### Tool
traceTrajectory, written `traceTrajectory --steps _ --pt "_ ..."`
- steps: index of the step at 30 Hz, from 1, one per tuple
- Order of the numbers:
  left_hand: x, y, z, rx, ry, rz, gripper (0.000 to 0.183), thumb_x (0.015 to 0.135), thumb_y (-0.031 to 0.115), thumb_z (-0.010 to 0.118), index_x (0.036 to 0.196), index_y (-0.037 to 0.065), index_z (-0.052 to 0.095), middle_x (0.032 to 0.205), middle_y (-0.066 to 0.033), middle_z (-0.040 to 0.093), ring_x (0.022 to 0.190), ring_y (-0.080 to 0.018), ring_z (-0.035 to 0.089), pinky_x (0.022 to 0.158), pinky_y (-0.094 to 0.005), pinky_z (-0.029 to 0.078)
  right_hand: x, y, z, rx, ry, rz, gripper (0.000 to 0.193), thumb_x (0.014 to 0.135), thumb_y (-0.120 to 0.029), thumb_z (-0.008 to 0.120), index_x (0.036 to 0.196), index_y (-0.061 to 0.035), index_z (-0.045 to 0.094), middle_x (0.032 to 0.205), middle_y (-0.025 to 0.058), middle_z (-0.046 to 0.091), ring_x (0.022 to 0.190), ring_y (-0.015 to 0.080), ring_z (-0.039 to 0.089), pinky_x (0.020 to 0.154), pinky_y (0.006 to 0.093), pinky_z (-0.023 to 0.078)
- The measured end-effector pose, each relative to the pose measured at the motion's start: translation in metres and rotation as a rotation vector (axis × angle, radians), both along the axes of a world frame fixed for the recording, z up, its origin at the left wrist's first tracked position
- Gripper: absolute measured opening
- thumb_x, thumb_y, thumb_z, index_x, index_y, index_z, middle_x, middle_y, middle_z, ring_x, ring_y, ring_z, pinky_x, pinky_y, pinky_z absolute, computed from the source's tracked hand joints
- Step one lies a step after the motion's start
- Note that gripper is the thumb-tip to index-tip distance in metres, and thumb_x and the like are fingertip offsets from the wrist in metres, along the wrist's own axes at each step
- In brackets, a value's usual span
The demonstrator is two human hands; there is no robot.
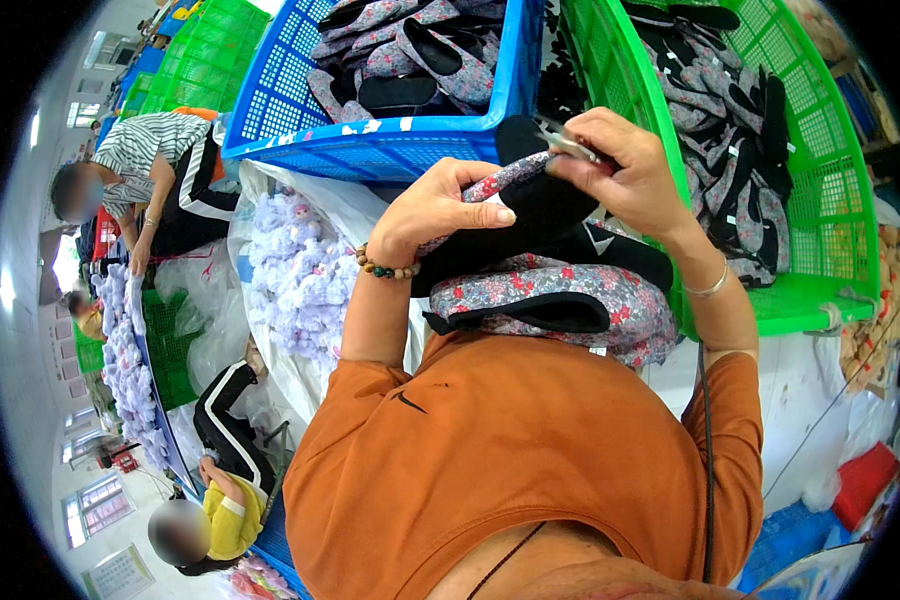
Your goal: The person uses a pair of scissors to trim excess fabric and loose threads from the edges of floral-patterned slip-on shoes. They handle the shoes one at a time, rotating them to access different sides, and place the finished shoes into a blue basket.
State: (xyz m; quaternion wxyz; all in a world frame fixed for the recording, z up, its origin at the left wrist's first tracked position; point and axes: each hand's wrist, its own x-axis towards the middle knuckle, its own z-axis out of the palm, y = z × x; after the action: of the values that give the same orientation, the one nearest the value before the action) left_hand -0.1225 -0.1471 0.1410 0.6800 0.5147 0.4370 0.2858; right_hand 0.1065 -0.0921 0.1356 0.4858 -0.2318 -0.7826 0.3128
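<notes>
One blue plastic crate (370, 147) stands beyond. Left grip (430, 208) pinches a floral-and-black slipper (550, 208), right grip (630, 170) silver-metal snips (572, 146); trimming seems unfinished.

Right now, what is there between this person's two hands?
In the head view, a black and floral slipper lies between the left hand and right hand, plus the tip of the right hand's metal tool.

A blue crate (370, 150) and a green crate (820, 312) hold piled floral slippers (448, 55).
</notes>
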Motion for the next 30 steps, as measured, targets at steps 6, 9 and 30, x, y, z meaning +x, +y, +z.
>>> traceTrajectory --steps 6,9,30 --pt "-0.004 0.007 -0.019 0.018 -0.031 -0.013 0.035 0.086 0.031 0.062 0.098 -0.002 0.063 0.084 0.0007 0.060 0.077 -0.0058 0.051 0.070 -0.0198 0.041 0.012 0.009 -0.001 -0.202 -0.013 -0.156 0.015 0.077 -0.009 0.070 0.085 -0.0005 0.060 0.074 -0.0010 0.054 0.055 0.0039 0.039 0.048 0.0188 0.030" --pt "-0.002 0.009 -0.024 -0.048 -0.054 0.021 0.035 0.090 0.032 0.057 0.099 -0.001 0.062 0.084 0.0013 0.057 0.077 -0.0050 0.048 0.069 -0.0199 0.039 0.006 0.005 -0.002 0.037 -0.080 0.000 0.022 0.074 -0.010 0.073 0.088 0.0001 0.060 0.084 0.0026 0.056 0.058 0.0069 0.047 0.050 0.0195 0.035" --pt "-0.061 0.035 -0.063 -0.102 -0.509 0.215 0.027 0.085 0.010 0.056 0.104 -0.007 0.061 0.101 -0.0166 0.065 0.089 -0.0201 0.065 0.080 -0.0304 0.052 -0.002 0.005 -0.012 -0.122 -0.112 -0.012 0.023 0.080 -0.019 0.068 0.077 0.0008 0.058 0.068 0.0093 0.053 0.056 0.0187 0.050 0.052 0.0283 0.040"
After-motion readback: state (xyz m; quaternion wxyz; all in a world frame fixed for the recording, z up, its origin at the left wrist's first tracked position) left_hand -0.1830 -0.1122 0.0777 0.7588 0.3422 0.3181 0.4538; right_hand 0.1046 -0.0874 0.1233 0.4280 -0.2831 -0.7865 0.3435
